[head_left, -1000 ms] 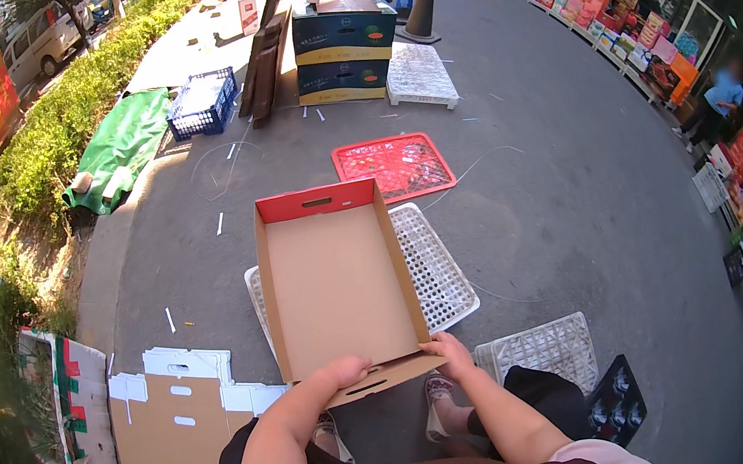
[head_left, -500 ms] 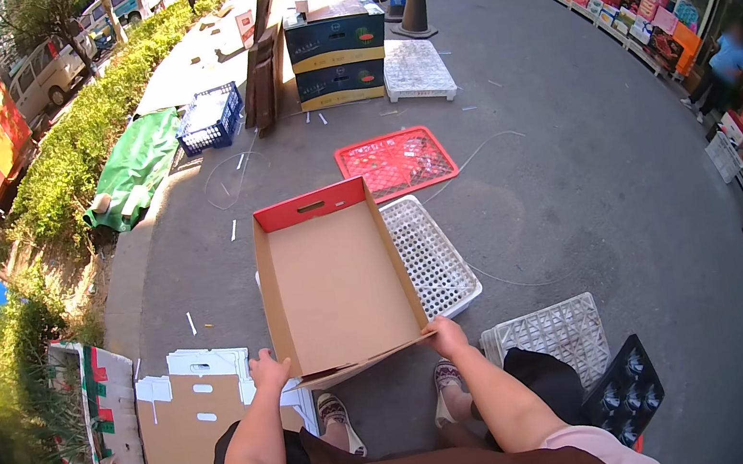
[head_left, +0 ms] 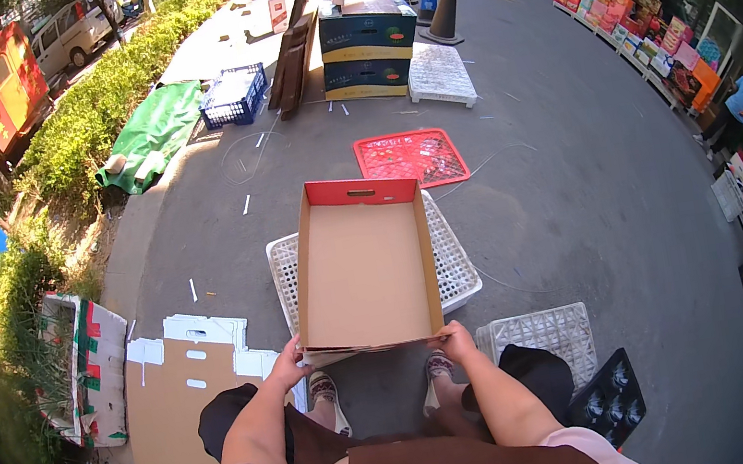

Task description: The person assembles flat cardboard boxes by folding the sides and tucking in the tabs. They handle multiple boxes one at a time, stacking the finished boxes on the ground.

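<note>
An open-topped cardboard box lies in front of me on an upturned white plastic crate. Its inside is plain brown, and the far wall is red with a slot-shaped handle hole. My left hand is closed on the near left corner, and my right hand grips the near right corner. The near wall looks folded or layered where I hold it; its outer face is mostly hidden. Beside my left leg, flat cardboard blanks with white tabs lie on the ground.
Beyond the box lies a red plastic tray. A white crate and a black moulded tray are near my right leg. Stacked dark green cartons, a white pallet and a blue crate stand farther off.
The box has turned straighter and moved slightly right, so the crate now shows on both its sides. Both my hands have shifted right with it, still gripping the corners.
</note>
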Available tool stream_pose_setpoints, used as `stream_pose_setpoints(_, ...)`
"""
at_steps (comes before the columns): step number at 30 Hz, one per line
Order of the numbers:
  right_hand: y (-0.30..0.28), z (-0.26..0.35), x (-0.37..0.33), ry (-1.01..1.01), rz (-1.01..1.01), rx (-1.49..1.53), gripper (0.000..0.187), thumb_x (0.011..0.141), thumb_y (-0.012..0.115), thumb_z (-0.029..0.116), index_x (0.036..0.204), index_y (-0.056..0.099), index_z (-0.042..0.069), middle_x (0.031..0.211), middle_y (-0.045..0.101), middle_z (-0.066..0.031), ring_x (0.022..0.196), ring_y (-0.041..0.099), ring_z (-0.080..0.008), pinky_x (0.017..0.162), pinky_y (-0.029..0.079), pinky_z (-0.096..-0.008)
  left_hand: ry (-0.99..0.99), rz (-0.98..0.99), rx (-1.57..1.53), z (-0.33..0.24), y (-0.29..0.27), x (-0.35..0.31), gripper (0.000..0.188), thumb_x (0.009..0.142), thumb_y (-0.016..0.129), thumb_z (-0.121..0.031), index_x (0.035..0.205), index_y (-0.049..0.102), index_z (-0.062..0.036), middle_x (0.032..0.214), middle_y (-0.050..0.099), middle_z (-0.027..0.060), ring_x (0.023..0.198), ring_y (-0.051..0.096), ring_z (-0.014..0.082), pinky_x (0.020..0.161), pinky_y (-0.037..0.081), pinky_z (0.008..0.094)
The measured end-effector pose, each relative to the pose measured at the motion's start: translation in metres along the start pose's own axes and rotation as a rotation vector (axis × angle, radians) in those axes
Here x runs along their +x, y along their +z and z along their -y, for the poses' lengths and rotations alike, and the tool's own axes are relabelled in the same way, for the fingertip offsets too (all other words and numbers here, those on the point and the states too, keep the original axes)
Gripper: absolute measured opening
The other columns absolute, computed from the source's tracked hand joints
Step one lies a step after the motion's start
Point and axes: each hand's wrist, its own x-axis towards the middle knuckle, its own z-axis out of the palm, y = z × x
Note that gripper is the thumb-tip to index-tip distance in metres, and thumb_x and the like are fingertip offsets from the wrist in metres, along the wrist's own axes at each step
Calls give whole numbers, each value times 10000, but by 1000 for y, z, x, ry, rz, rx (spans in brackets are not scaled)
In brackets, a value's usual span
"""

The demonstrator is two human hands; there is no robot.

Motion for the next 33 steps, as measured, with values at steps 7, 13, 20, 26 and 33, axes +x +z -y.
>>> stream_pose_setpoints(7,-11,-17,11,28,166,102,233,683,842,108,896,751,81,814,727,-57,753,673,-174,724,531,-316,-92,-113,443,-42,10,7,602,772,724,-491,1216,623,-98,1080,683,155,981,670,266,834,521,364)
stream_pose_setpoints(13,-41,58,14,230,401,151,347,802,757,370,913,750,41,858,727,-86,818,674,-191,784,527,-336,-177,-105,503,-32,-12,16,538,770,669,-572,987,722,-82,916,694,202,932,657,339,812,506,420)
stream_pose_setpoints(20,-36,66,24,539,176,-123,802,641,735,679,929,659,-66,728,682,-171,681,680,-248,684,529,-348,-264,-244,491,-15,5,36,590,742,724,-537,1144,671,-108,1032,602,249,979,596,374,896,478,407)
stream_pose_setpoints(26,-33,111,30,612,-18,-266,980,566,856,524,1260,429,-19,1245,554,-260,1175,552,-331,990,436,-384,-107,-635,482,-49,39,30,786,678,834,-343,1366,474,-218,1366,403,243,1281,397,360,1048,378,428)
stream_pose_setpoints(33,2,107,64,-98,774,-759,893,748,703,537,1379,395,-14,1428,387,-218,1351,361,-314,1117,300,-369,-83,-339,1025,-48,46,47,453,764,725,-491,1123,712,-215,1540,197,231,1451,140,318,1139,92,583)
